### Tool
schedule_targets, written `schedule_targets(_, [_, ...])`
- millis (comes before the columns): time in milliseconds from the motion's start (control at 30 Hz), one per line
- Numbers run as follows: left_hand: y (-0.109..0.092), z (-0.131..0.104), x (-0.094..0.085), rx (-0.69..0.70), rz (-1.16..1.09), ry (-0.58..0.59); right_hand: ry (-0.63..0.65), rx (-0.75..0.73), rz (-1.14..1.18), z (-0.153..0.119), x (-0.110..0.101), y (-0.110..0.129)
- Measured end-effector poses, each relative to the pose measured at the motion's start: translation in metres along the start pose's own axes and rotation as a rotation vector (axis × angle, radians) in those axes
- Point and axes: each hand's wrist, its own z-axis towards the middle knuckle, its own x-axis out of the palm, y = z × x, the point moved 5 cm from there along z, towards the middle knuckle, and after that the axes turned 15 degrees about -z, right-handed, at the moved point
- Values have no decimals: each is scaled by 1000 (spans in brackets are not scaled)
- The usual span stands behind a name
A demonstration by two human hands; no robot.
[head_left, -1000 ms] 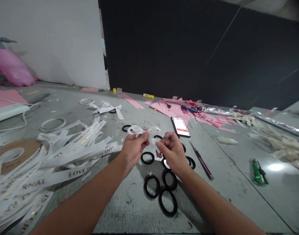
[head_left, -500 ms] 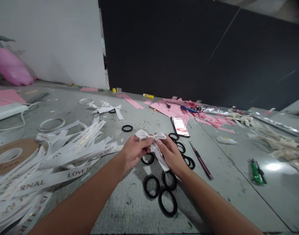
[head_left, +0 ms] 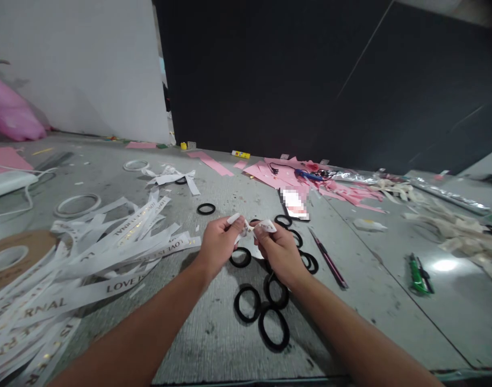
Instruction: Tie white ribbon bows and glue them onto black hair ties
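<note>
Between my two hands is a white ribbon bow (head_left: 267, 226), with its loops on either side of a narrow middle. My left hand (head_left: 222, 241) pinches the left loop between thumb and fingers. The right loop is gripped by my right hand (head_left: 279, 248), whose thumb lies on it near the knot. Several black rings lie on the table below and beside my hands, among them one ring (head_left: 240, 257) just under my left fingers and another (head_left: 274, 328) nearer the front edge.
Printed white ribbons (head_left: 125, 287) pile up at the left by a brown ribbon roll (head_left: 36, 250). A phone (head_left: 295, 204), a dark pen-like tool (head_left: 328, 258), a green cutter (head_left: 419, 275) and pink paper scraps (head_left: 266, 171) lie beyond and to the right.
My hands have closed over the bow's loops and hide more of them. The ribbon tail that hung toward the rings is now mostly hidden by my right hand. The view has shifted slightly.
</note>
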Motion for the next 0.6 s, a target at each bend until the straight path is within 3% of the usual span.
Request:
schedule_targets(133, [9,-3,3,4,-160,-88,-87,8,113,-4,2,1])
schedule_targets(233, [12,-7,10,-86,-339,-116,-112,84,312,-5,6,0])
schedule_targets(433, [13,-7,18,-252,-553,-182,-43,268,567,-6,18,4])
schedule_targets(600, [14,-4,16,-243,-558,-175,-6,228,617,-3,16,6])
